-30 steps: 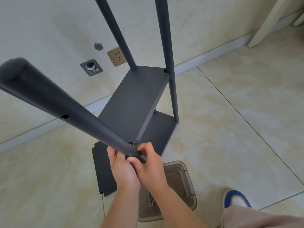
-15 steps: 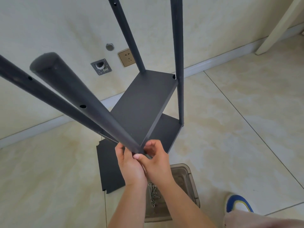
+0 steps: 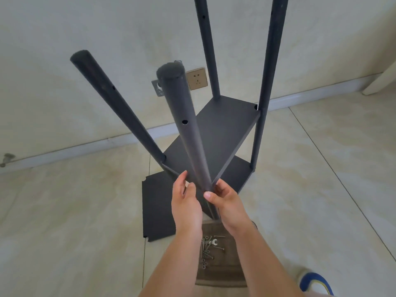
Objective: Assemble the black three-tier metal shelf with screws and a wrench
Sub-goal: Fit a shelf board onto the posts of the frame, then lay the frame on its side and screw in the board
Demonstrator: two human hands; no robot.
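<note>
Two hands: left (image 3: 186, 199) loosely spread beside near pole (image 3: 186, 133), right (image 3: 228, 199) pinching its joint at middle shelf (image 3: 216, 133). Could slip out if unscrewed, tipping frame onto screw tray (image 3: 230, 266).

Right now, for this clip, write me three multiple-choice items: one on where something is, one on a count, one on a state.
1. Where are the loose screws?
A. in the tray by the person's arms
B. on the upper shelf
C. on the windowsill

2. How many black posts stand up from the shelf frame?
A. two
B. four
C. six

3. What is the right hand doing?
A. hanging idle
B. gripping the wrench
C. holding the near post at the shelf corner

Answers:
1. A, the screws lie in the tray on the floor.
2. B, four posts show, the near post among them.
3. C, its thumb and fingers pinch the post; the wrench lies in the tray.
</note>
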